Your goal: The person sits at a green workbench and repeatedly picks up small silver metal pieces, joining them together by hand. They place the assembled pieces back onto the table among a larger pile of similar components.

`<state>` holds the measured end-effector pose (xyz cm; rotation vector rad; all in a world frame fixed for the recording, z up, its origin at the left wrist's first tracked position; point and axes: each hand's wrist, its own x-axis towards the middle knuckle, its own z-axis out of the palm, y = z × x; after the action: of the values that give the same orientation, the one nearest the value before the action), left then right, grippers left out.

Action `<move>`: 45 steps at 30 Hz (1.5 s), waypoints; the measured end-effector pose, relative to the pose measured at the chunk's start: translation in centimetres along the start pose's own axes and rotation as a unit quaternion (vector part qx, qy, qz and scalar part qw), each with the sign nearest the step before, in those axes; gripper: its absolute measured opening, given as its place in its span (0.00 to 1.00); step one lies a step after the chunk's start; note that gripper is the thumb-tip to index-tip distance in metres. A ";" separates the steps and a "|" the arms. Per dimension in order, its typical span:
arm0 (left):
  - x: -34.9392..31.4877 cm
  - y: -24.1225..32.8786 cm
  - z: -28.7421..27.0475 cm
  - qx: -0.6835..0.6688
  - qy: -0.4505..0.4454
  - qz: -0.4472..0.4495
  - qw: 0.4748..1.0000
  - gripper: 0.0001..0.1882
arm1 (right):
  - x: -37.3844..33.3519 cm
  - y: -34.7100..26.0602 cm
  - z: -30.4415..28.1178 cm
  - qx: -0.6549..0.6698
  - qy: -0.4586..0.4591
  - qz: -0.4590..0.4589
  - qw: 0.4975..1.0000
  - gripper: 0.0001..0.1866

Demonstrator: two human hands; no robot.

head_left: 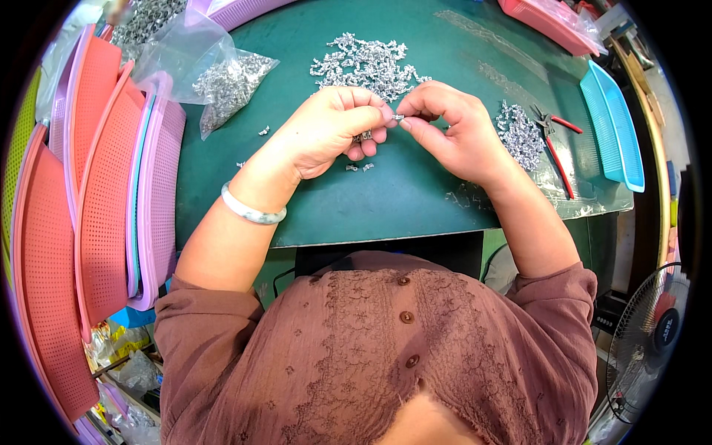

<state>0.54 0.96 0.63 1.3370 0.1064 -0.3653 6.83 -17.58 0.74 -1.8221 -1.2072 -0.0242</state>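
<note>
Person's left hand [334, 126] and right hand [454, 130] meet, fingertips pinching one small silver metal piece [398, 117] between them; left also cups similar silvery pieces [362, 136]. Far: large loose silver metal heap [363, 63]. Right: smaller silver metal heap [521, 137], near red-handled steel pliers [549, 128]. Likely mid-batch; which heap is finished, can't tell.

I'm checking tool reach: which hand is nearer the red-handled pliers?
Right. The right hand is left of the red-handled pliers, with a silvery pile between them; the left hand is farther left, beyond the right hand.
</note>
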 end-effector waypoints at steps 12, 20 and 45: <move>0.2 0.0 -0.5 -0.045 0.024 0.044 0.998 0.03 | -0.2 -0.1 0.8 0.023 -0.008 0.026 0.999 0.07; 0.5 0.1 -1.2 -0.170 0.017 0.068 0.983 0.07 | -0.4 -0.3 2.3 -0.082 -0.130 -0.108 0.982 0.05; -0.1 0.2 0.0 -0.022 -0.001 -0.014 1.000 0.05 | 0.2 0.0 0.3 -0.086 0.039 -0.088 0.992 0.05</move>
<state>0.51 1.03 0.79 1.2926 0.1305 -0.3858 6.85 -17.21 0.67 -1.8383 -1.3398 -0.3053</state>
